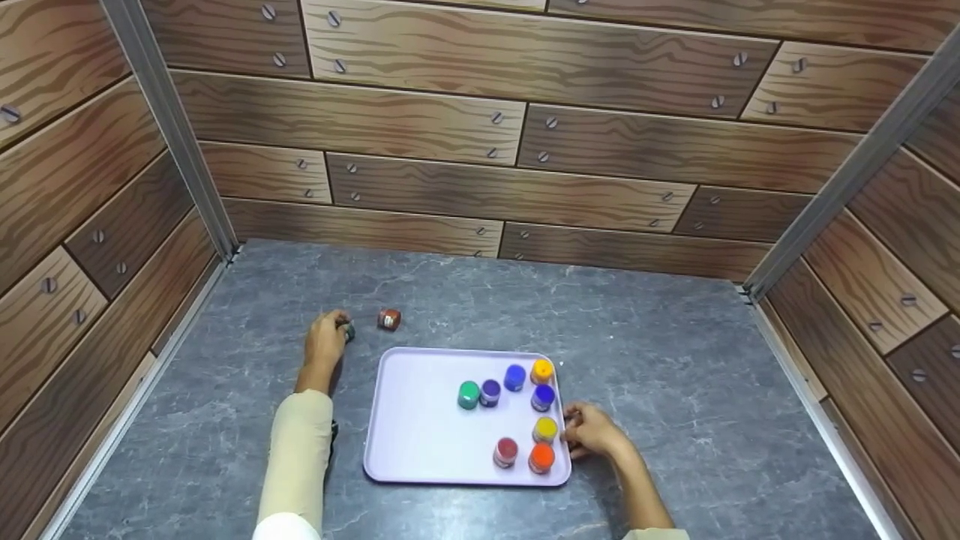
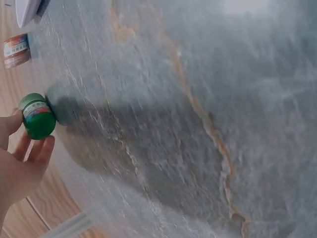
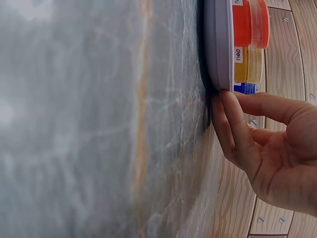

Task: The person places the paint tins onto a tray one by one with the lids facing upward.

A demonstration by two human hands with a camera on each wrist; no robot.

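My left hand (image 1: 325, 341) is on the tabletop beyond the tray's far left corner. Its thumb and fingers grip a small dark green paint jar (image 2: 37, 116), which lies tipped on its side in the left wrist view. A brown-red paint jar (image 1: 389, 319) lies just right of that hand. At the right edge of the lilac tray (image 1: 420, 420), my right hand (image 1: 594, 430) pinches the rim between thumb and fingers. Closest to these fingers on the tray are a yellow jar (image 1: 545, 430) and an orange-red jar (image 1: 541, 457).
Also on the tray stand a dark red jar (image 1: 506, 452), a green jar (image 1: 469, 394), a purple jar (image 1: 490, 392), two blue jars (image 1: 514, 377) and an orange-yellow jar (image 1: 541, 371). Wood-patterned panels (image 1: 450, 127) enclose the grey marbled table (image 1: 712, 420) at the back and sides.
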